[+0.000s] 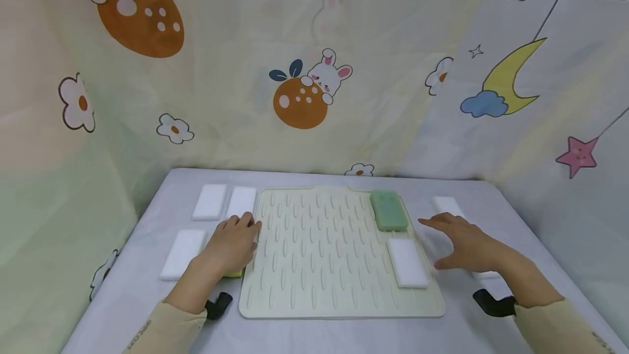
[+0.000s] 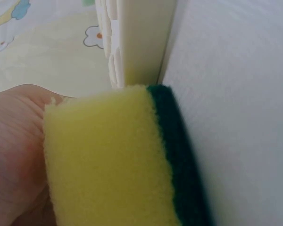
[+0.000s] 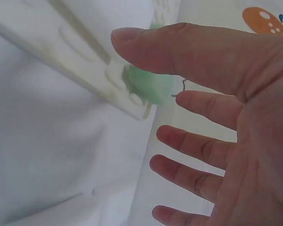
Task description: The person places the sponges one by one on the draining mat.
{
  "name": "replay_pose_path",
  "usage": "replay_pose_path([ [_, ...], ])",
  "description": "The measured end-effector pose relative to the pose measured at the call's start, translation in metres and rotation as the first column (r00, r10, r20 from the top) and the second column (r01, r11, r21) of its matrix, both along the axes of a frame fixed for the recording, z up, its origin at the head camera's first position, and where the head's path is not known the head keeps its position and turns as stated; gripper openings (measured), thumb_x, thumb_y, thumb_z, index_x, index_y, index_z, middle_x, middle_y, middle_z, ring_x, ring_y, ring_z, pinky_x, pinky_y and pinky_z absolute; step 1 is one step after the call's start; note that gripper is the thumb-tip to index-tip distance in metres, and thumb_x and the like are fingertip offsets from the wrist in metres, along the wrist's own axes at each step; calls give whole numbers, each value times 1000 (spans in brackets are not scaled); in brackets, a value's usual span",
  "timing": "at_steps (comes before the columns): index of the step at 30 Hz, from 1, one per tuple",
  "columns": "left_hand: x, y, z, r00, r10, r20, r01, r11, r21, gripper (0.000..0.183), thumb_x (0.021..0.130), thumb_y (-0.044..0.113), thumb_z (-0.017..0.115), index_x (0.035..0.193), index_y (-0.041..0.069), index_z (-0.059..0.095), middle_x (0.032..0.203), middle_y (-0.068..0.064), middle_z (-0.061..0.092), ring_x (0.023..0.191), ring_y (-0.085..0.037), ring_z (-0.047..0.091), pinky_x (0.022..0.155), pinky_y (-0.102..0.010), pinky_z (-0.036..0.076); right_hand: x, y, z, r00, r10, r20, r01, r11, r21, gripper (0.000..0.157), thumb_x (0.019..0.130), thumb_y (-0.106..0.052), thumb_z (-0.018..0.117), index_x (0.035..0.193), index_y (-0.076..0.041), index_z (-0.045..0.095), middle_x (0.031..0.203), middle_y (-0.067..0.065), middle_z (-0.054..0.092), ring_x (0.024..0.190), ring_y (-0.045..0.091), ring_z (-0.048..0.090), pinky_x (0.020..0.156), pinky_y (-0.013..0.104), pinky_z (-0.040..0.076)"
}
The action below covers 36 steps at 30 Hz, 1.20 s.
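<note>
Beside the left edge of a cream drying mat [image 1: 319, 266] with raised oval ridges, my left hand [image 1: 231, 245] grips a yellow sponge [image 2: 108, 160] with a dark green scouring side [image 2: 177, 155]. In the head view the hand covers most of it; the green side faces down to the table, and the fingertips are hidden in the left wrist view. My right hand [image 1: 467, 242] hovers just right of the mat, fingers and thumb spread, holding nothing. Nearest to it on the mat are a pale green block [image 1: 389, 211] and a white rectangular block [image 1: 408, 263].
Several white blocks lie on the white-covered table [image 1: 314, 337]: one at the left [image 1: 183, 254], two behind it, and others partly hidden under the right hand, such as a far white block [image 1: 448, 205]. A patterned curtain [image 1: 236, 86] rises behind the table and along both sides.
</note>
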State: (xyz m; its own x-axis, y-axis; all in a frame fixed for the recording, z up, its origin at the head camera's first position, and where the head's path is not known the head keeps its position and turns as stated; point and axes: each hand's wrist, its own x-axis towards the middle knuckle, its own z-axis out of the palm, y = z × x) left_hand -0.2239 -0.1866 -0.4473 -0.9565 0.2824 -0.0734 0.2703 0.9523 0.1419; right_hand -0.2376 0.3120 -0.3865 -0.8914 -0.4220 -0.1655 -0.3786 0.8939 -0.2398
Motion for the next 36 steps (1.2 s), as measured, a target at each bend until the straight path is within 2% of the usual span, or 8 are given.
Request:
replay_pose_path([
  [10, -1, 0, 5, 1000, -9, 1, 9, 1000, -5, 51, 102, 21, 65, 148, 2, 55, 138, -15, 53, 121, -37, 51, 107, -59, 43, -5, 20, 1, 1000, -7, -5, 7, 1000, 24, 93, 73, -32, 93, 153, -12, 50, 147, 22, 50, 132, 51, 47, 93, 67, 48],
  [25, -1, 0, 2, 1000, -11, -5, 11, 1000, 3, 51, 100, 20, 67, 147, 2, 57, 131, -12, 54, 113, -33, 51, 103, -57, 45, -6, 44, -7, 997, -71, 21, 70, 997, 45, 94, 71, -27, 93, 152, -9, 50, 146, 27, 48, 131, 53, 45, 91, 70, 47],
  [36, 1, 0, 1, 1000, -11, -8, 11, 1000, 17, 51, 100, 20, 67, 146, 2, 57, 132, -12, 54, 115, -34, 51, 104, -58, 44, -3, 62, -11, 991, -97, 94, 91, 994, 58, 102, 64, -16, 95, 152, -5, 47, 149, 32, 42, 130, 58, 42, 90, 71, 48],
])
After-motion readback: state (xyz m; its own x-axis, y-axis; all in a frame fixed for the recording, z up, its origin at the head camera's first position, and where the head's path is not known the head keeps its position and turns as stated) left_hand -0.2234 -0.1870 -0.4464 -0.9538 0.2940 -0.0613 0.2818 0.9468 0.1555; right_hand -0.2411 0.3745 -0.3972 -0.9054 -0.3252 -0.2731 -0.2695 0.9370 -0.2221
